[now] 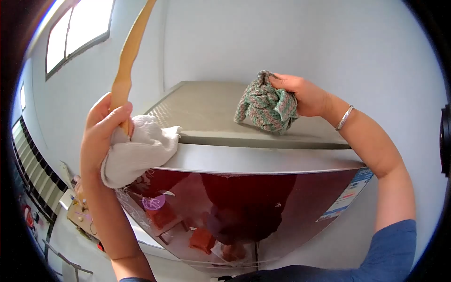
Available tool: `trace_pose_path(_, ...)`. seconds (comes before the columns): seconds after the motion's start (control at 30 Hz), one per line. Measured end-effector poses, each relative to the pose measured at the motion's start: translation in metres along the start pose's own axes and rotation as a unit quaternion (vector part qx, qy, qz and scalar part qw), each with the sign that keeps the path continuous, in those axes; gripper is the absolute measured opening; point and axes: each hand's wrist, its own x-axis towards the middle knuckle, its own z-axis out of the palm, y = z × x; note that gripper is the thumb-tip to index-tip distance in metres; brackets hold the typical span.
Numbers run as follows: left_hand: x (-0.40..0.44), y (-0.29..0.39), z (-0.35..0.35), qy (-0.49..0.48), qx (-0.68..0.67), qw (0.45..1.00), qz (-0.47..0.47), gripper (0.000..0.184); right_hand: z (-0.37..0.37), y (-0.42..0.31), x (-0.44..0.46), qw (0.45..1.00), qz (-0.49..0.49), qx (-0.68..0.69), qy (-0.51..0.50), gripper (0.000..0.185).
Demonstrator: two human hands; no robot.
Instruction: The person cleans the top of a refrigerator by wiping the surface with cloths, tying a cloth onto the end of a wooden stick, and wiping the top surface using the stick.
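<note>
Looks like mid-handling at fridge [202, 107]: left hand [104, 120], 9 o'clock, grips tan stick [126, 63] against white cloth [141, 152]; right hand [306, 95], 2 o'clock, clutches knit cloth [268, 107]; next likely needs steady holds.

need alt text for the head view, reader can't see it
A person's right hand grips a bunched green-and-brown cloth over the top of a red-fronted refrigerator. The left hand holds a wooden stick by a white cloth.

Stick [128, 58] and rag [141, 152] left of cloth bundle [268, 105]
</note>
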Motion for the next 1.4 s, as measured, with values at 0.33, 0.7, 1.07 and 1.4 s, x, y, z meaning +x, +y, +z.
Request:
trace_pose_path(0.33, -0.018, 0.025, 0.065, -0.119, -0.149, 0.981, 0.029, 0.022, 0.019, -0.016, 0.015, 0.974, -0.110, -0.194, -0.022, 0.038)
trace_pose_path(0.7, -0.017, 0.018, 0.101, -0.119, -0.207, 0.971, 0.001, 0.032, 0.087, -0.028, 0.026, 0.924, -0.262, -0.277, 0.020, 0.034)
trace_pose_path(1.07, -0.020, 0.004, 0.114, -0.026, -0.248, 0.967, 0.054, 0.026, 0.101, -0.029, 0.016, 0.818, -0.313, -0.462, 0.139, 0.019)
trace_pose_path(1.4, -0.012, -0.004, 0.107, 0.073, -0.261, 0.958, 0.095, 0.019, 0.121, -0.028, -0.042, 0.682, -0.283, -0.673, 0.038, 0.024)
